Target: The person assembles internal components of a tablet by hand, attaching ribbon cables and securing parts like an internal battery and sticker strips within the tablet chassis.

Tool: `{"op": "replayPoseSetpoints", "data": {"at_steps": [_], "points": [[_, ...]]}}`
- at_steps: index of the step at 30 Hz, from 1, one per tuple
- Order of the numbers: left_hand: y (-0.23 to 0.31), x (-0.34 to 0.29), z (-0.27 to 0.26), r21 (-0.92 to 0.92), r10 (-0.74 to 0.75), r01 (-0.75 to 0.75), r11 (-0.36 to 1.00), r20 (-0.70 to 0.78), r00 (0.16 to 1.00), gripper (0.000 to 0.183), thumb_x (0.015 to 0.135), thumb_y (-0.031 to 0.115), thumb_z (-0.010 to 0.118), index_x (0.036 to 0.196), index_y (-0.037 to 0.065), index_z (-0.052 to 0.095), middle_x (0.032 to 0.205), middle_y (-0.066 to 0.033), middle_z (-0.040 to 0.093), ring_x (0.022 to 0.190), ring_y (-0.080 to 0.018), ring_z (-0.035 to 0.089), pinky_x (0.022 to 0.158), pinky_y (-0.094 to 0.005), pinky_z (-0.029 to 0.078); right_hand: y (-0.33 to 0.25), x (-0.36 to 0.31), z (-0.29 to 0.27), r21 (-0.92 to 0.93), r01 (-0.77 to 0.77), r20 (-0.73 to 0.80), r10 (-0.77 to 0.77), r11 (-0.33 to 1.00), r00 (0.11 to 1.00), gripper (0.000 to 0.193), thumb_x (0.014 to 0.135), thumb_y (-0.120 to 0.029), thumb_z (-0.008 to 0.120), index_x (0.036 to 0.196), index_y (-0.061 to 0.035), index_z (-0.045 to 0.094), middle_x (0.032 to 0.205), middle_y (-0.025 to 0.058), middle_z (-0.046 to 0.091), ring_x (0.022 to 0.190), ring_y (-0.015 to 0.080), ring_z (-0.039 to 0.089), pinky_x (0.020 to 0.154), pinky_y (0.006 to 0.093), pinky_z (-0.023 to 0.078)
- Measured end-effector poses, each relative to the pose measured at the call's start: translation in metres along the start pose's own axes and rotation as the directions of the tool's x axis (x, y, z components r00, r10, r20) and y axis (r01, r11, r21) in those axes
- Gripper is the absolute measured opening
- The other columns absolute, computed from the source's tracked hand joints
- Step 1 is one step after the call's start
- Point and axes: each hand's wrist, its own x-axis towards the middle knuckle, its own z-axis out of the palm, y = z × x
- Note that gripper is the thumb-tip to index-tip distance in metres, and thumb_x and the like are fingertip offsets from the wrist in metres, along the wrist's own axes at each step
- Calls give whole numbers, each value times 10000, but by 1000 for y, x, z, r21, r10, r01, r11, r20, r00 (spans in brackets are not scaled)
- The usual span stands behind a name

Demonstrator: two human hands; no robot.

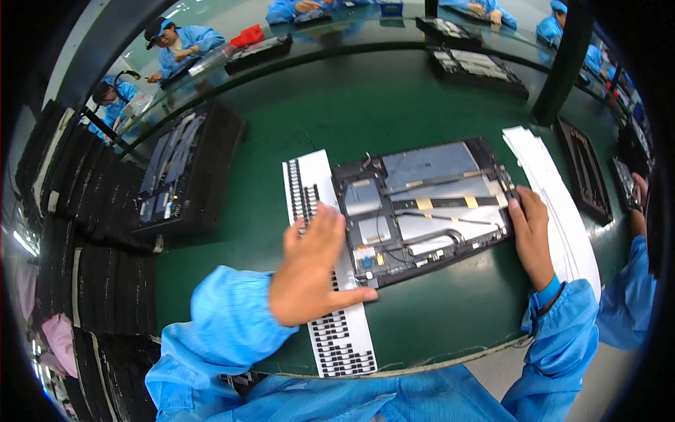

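Observation:
In front of me an opened tablet [436, 211], its grey battery plates, dark cables and yellow tape pieces exposed, lies in a black frame on the green table. My left hand [313, 271] is over a white sheet [344, 344] of small black-and-white stickers, its fingers stretched and thumb spread toward the tablet's near left corner. No object shows in that hand, and part of the sheet is hidden under it. At the tablet's right edge, my right hand [532, 235] grips the side, thumb on the rim; its other fingers are partly hidden.
A stack of black trays [183, 169] with device parts stands at the left. White paper strips [555, 204] lie to the right, beside a black tray [585, 169]. More trays [478, 67] rest at the back. A dark post [566, 67] rises far right. Several blue-clad people work around.

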Motion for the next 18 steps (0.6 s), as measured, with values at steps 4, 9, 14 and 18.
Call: {"op": "replayPoseSetpoints", "data": {"at_steps": [4,9,14,18], "points": [[-5,-4,24,-125,33,-62,990,-223,974,1010,630,485,687,1248,-154,208,1272,-381,225,1270,-409,164,982,-511,120,-26,10,3,177,-160,29,157,971,987,304,863,-240,465,979,35,521,964,180,507,920,299,454,846,352,331],[13,-4,-2,-268,2,-173,948,-539,842,934,564,313,787,1236,-121,305,1239,-350,329,1223,-429,275,975,-464,238,-36,38,-7,428,-94,-172,183,899,968,297,897,-243,404,923,29,521,853,108,521,798,182,466,760,285,364],[9,-39,-54,-209,-108,-65,976,-716,690,820,572,293,767,1211,-57,391,1295,-323,259,1239,-440,223,989,-460,219,-110,117,-13,492,142,-271,-4,859,962,333,907,-240,388,913,60,533,895,106,544,825,182,497,767,271,375],[-11,-69,-71,-173,-231,158,972,-818,527,740,547,285,793,1146,-8,473,1295,-298,278,1212,-423,275,976,-441,257,-200,183,35,379,480,-346,-360,791,867,304,891,-220,422,872,56,547,889,162,563,822,239,526,733,321,392]]}}
